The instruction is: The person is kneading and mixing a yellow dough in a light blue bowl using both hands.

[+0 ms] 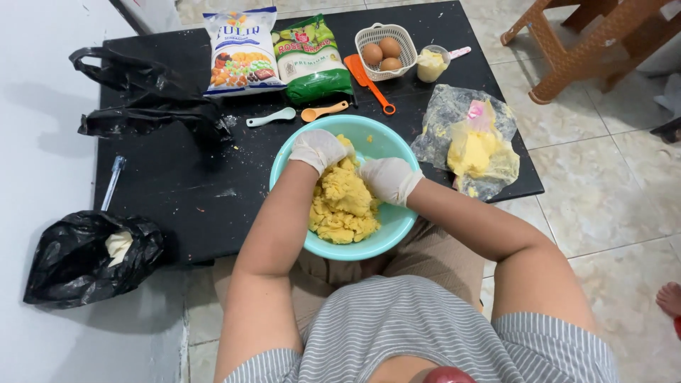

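both gloved hands: left hand [318,150], right hand [389,179] half-curled, pressing yellow dough [343,202] in bowl [394,225].

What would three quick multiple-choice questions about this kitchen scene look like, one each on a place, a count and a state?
1. Where does the small white plastic basket stand?
A. at the far edge of the black table
B. on the tiled floor
C. inside the bowl

2. How many brown eggs lie in that basket?
A. one
B. three
C. six

3. What are the two white-gloved hands doing?
A. resting on the table
B. holding the orange spatula
C. pressing into the crumbly yellow dough in the round turquoise bowl

Answers: 1 A, the basket sits on the tabletop beside the bags; 2 B, three eggs show; 3 C, the left hand and right hand are both in the dough.
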